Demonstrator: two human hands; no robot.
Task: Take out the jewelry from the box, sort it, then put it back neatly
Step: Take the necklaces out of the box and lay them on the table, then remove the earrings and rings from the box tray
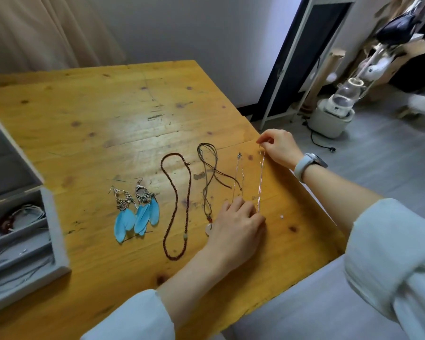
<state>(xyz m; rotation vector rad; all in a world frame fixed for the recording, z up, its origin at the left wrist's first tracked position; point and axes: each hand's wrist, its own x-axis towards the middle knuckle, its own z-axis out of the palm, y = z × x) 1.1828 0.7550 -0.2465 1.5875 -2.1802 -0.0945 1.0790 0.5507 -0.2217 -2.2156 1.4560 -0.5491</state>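
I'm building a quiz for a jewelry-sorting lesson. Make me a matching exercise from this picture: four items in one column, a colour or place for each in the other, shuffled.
Things:
1. feather earrings
2. beaded necklace
3. thin chain
4. jewelry box

Descriptions:
A. at the table's left edge
B. stretched between both hands
C. blue
D. reddish brown

Pairs: 1-C, 2-D, 3-B, 4-A

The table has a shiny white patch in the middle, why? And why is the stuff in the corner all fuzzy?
Head view: the white patch is light glaring off the wooden table; the top-right clutter is smeared by blur, and the wide lens bends the edges.
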